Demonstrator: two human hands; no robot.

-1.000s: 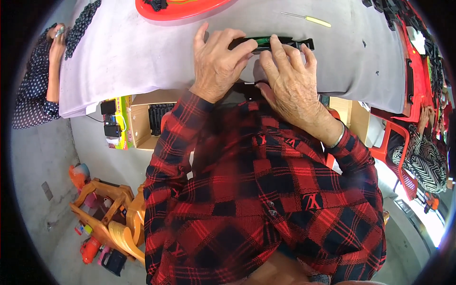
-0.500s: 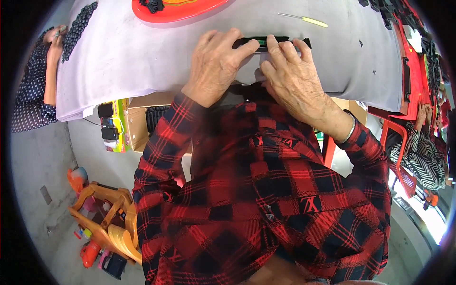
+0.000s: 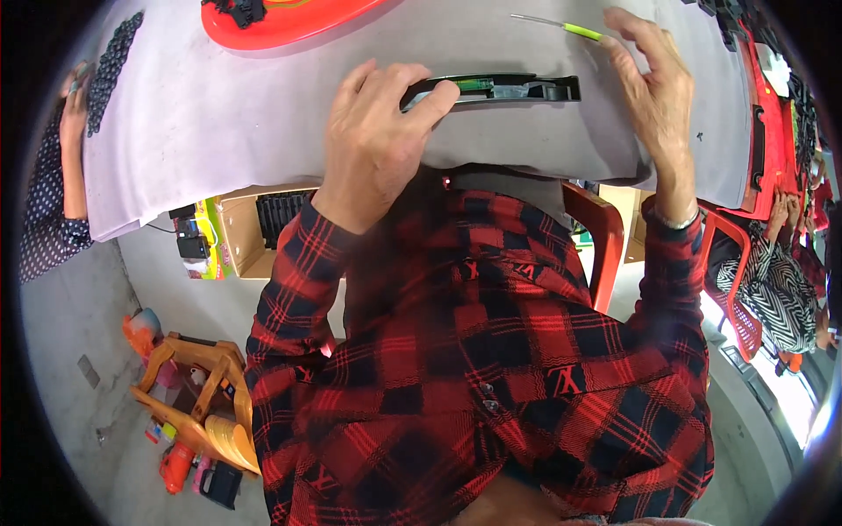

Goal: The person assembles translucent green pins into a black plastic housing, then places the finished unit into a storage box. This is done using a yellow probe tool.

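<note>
My left hand [image 3: 373, 145] rests on the grey cloth-covered table [image 3: 219, 131], fingers curled over the left end of the long, narrow black plastic housing [image 3: 500, 88], which lies flat and lengthwise near the table's front edge with a green circuit board visible inside its open top. The grip is a partial one: index finger and thumb pinch the housing's near end while the other fingers stay loosely bent on the cloth. My right hand [image 3: 653, 83] is off the housing, at about 2 o'clock from it, fingers spread and half open, holding nothing; its fingertips are just beside the thin metal-shafted tool with the yellow-green handle [image 3: 561, 26], which lies at about 1 o'clock from the housing. I cannot tell whether a fingertip already touches the handle. At 11 o'clock from my left hand sits the red oval plastic tray [image 3: 281, 22] with black parts in it. I judge the step in hand to be tool pick-up, with the housing steadied for work on its interior. The next move calls for a fine pinch on the slim handle, a firm left-hand hold so the housing does not slide on the cloth, and a careful line-up of the tip with the board.
</note>
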